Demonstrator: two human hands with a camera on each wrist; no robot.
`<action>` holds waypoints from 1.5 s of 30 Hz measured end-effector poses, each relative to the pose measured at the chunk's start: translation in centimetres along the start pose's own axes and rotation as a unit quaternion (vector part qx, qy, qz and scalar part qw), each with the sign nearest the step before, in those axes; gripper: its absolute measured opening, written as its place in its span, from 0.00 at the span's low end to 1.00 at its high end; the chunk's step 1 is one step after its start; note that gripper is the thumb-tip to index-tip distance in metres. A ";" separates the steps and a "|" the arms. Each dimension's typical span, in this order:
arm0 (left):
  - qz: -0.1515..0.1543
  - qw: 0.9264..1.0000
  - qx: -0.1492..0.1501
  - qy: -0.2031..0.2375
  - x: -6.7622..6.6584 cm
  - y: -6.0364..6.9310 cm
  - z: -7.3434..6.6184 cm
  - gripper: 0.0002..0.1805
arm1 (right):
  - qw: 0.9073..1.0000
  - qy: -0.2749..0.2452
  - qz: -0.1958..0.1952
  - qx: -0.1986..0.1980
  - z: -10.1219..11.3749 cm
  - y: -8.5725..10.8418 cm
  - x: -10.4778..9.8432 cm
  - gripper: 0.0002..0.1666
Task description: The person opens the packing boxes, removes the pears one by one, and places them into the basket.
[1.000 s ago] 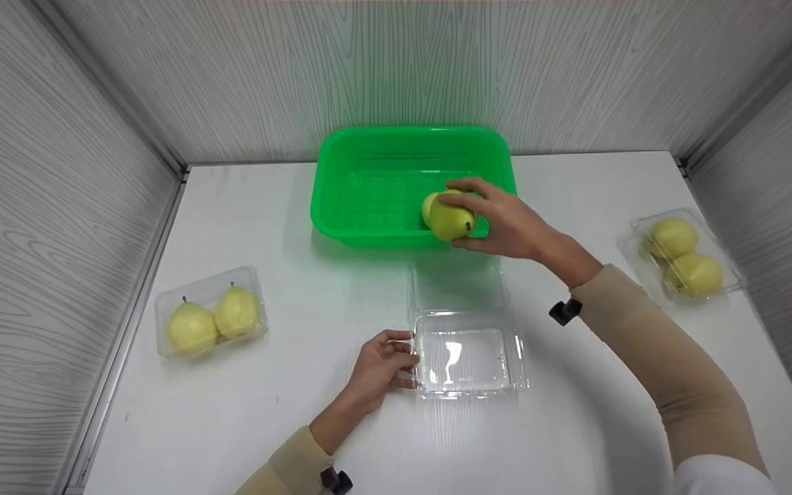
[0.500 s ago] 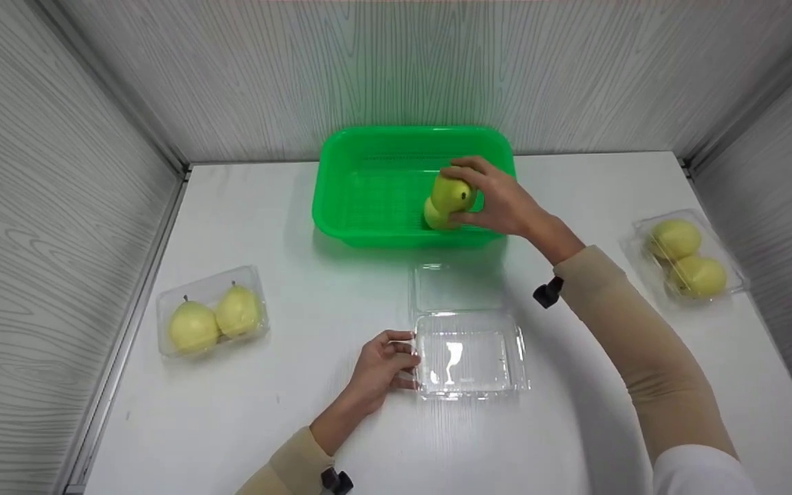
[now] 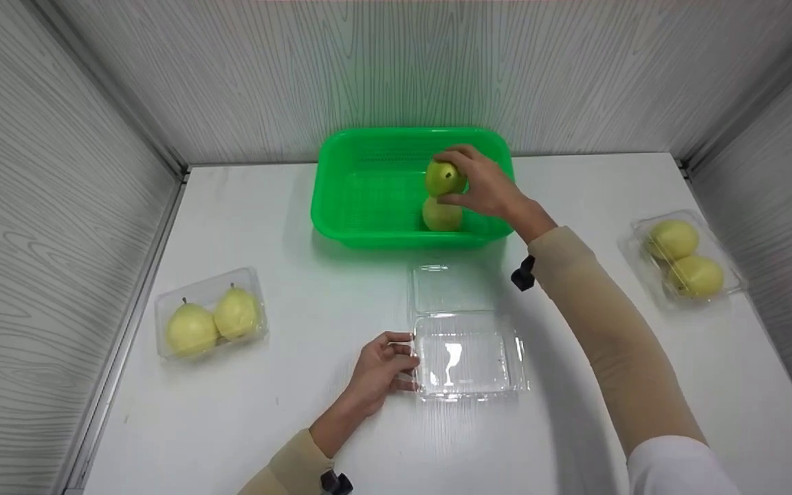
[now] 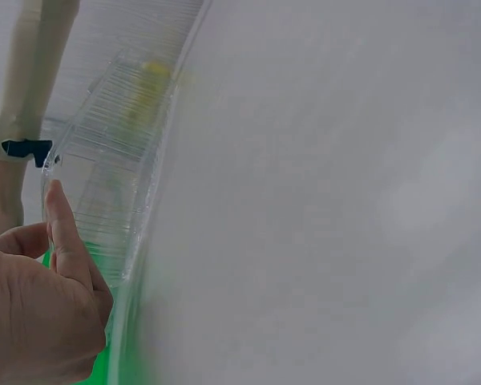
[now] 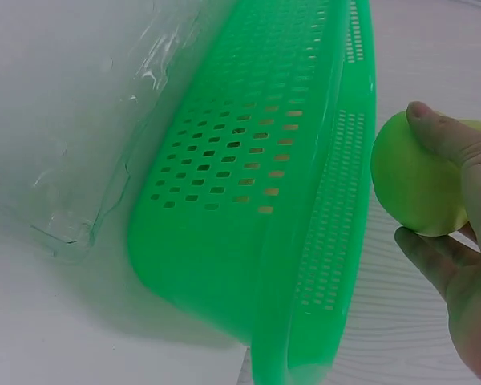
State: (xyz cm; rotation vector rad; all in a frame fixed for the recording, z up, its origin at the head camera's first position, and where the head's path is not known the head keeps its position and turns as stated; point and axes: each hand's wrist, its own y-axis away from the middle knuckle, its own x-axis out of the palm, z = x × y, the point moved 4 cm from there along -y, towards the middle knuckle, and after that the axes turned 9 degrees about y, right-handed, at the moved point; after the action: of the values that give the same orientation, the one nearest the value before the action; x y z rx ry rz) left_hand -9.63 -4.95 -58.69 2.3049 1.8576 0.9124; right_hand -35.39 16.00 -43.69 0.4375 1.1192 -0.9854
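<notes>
My right hand (image 3: 482,184) grips a yellow-green pear (image 3: 444,179) between thumb and fingers, over the green basket (image 3: 361,237). A second pear (image 3: 443,214) sits inside that basket, just nearer to me than the held one. In the right wrist view, the held pear (image 5: 417,176) shows beyond the basket's rim. My left hand (image 3: 379,371) holds the left edge of an unfolded clear plastic clamshell box (image 3: 465,357), which has no fruit in it. Seen from the left wrist, the fingers (image 4: 68,241) lie along the side of the box (image 4: 104,176).
On the left stands a clear box (image 3: 210,316) with two pears in it. Another clear box (image 3: 688,254) with two pears is near the table's right edge. Wood-grain panels (image 3: 410,62) enclose the white table (image 3: 300,289) at the back and sides.
My right hand has moved back and slightly left with the pear, away from the basket's front rim. More of the pear inside the basket shows. The left hand and open box have stayed put.
</notes>
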 end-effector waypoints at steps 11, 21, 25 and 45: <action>-0.001 1.000 0.002 0.004 0.2 0.2 -0.1 0.28 | 0.996 -0.029 -0.003 0.080 -1.7 -1.9 1.5 0.43; -0.002 1.000 -0.009 0.016 0.3 0.4 0.2 0.28 | 0.988 -0.048 0.004 0.145 -2.5 -2.5 3.0 0.46; 0.002 1.000 -0.003 0.014 0.4 0.5 0.2 0.28 | 0.983 -0.060 0.010 0.173 -2.7 -2.5 3.3 0.47; -0.005 1.000 0.000 0.004 0.3 1.0 0.3 0.28 | 0.972 -0.057 0.051 0.221 -2.7 -2.5 5.9 0.39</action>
State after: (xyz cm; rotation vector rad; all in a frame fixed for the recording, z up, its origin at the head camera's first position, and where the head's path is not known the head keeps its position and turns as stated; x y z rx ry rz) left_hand -8.57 -4.89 -58.44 2.2923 1.8716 0.9224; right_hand -38.32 14.08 -49.66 0.7778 0.7614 -1.1553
